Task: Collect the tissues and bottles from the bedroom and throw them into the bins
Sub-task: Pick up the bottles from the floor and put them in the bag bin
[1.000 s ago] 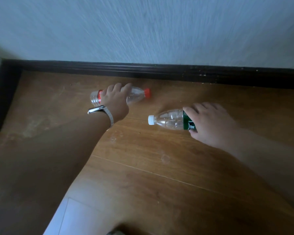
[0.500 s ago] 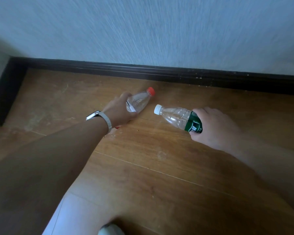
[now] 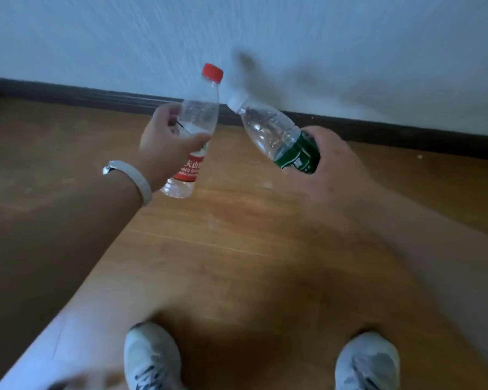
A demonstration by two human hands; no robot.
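Note:
My left hand (image 3: 164, 147) grips a clear plastic bottle with a red cap and red label (image 3: 199, 116), held nearly upright above the floor. My right hand (image 3: 333, 167) grips a second clear bottle with a white cap and green label (image 3: 268, 130), tilted so its cap points up and left. The two caps nearly meet in front of the wall. A pale band sits on my left wrist.
A brown wooden floor (image 3: 237, 249) runs to a dark skirting board (image 3: 406, 130) under a white wall (image 3: 265, 29). My two grey shoes (image 3: 152, 358) stand at the bottom of the view. A pale patch of floor lies at the bottom left.
Both bottles have been lifted off the floor and raised toward the wall. The view has pulled up and back, so my shoes now show.

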